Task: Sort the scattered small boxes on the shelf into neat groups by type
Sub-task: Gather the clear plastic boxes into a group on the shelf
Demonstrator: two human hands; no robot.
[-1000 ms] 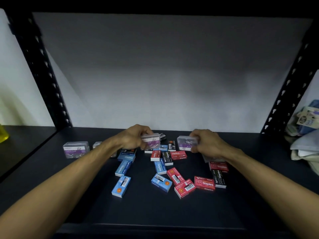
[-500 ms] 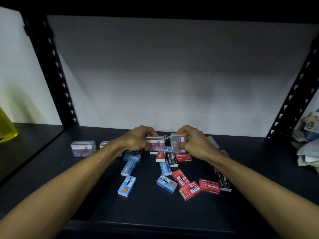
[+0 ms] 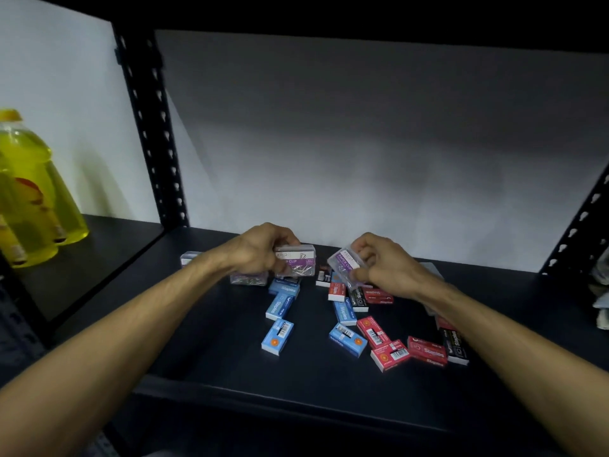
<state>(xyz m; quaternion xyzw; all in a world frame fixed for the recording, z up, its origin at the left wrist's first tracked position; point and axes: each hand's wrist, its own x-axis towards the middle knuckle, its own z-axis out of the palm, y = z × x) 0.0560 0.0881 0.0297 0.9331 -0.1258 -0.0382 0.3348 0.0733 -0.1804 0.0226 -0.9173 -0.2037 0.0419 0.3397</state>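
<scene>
From the head view, the left hand [image 3: 260,250] grips one clear paper clip box [image 3: 295,261] and the right hand [image 3: 379,263] pinches another [image 3: 344,262] above the shelf [image 3: 211,351]. Probably light, stiff, slick plastic; best held across the short sides.

A storage area, likely a stockroom or supply corner, with black metal shelving [image 3: 230,374] set against a plain white wall [image 3: 362,159]. The shelf uprights [image 3: 148,133] are punched with rows of slots. Small stationery boxes lie scattered on the dark shelf board: blue staple boxes [image 3: 277,336], red staple boxes [image 3: 426,350] and clear paper clip boxes [image 3: 248,278]. On the neighbouring shelf to the left stand bottles of yellow liquid [image 3: 29,192].
</scene>
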